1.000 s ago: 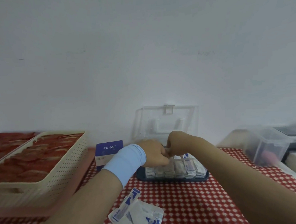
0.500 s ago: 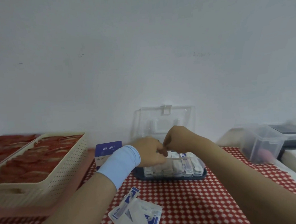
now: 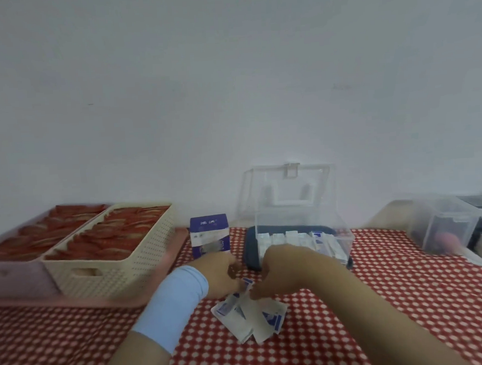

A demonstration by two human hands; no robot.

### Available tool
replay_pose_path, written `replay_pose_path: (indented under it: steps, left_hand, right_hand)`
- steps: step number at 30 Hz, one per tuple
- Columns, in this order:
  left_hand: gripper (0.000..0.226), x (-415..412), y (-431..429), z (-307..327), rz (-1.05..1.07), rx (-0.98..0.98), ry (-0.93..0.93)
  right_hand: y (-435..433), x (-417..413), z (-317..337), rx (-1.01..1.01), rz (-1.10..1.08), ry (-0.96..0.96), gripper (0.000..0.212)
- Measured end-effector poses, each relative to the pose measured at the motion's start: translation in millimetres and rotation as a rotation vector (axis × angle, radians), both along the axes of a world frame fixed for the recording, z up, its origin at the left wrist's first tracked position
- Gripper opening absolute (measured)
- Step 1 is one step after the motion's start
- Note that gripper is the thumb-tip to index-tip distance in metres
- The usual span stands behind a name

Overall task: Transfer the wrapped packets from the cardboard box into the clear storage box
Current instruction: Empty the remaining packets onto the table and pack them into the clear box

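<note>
Wrapped packets (image 3: pixel 251 317): a loose heap lies on the desk (image 3: pixel 410 299), on its red-and-white checked cloth, near the front edge and directly under both hands. More of them already stand in the clear storage box.

Left to right:
- Pink tray (image 3: pixel 11 281) and, touching it, a cream perforated basket (image 3: pixel 112 263). Both are filled with flat red pieces; not part of this task.
- Cardboard box (image 3: pixel 209 235), purple and white, upright just left of the storage box. Its contents cannot be seen from this angle. Judgement: the packets were tipped out onto the cloth so they are easier to sort than through the box's narrow mouth.
- Left hand (image 3: pixel 218 276), pale blue wristband (image 3: pixel 176 302) on the forearm. Fingers curled at the heap's upper edge; whether they grip anything I cannot tell.
- Top packet (image 3: pixel 247 284), tilted up off the heap between the two hands.
- Right hand (image 3: pixel 282 273): fingertips pinch the top packet's edge. Judgement: one packet is being separated before it is filed.
- Clear storage box (image 3: pixel 345 241), on a dark base, lid (image 3: pixel 288 190) swung up and back against the wall, leaving the opening free. Inside, a row of packets stands on edge, side by side, filling much of the width.
- Small clear tub (image 3: pixel 440 223), far right, holding something pinkish, blurred.

Progress, judged: well along; the heap remains.
</note>
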State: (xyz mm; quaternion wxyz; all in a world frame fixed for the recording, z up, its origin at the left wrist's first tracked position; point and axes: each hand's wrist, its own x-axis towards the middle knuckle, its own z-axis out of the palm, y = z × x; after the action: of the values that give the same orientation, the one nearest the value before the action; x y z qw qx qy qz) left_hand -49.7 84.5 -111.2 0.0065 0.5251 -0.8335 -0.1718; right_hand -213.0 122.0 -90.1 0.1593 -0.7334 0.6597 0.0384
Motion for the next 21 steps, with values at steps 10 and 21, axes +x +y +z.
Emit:
replay_pose_path:
  steps: [10, 21]
  left_hand:
    - [0.016, 28, 0, -24, 0.098, 0.006, 0.291]
    - [0.004, 29, 8, -35, 0.350, -0.106, 0.842]
  right_hand:
    - [5, 11, -26, 0.046, -0.027, -0.170, 0.046]
    - [4, -9, -28, -0.165, -0.152, -0.434, 0.021]
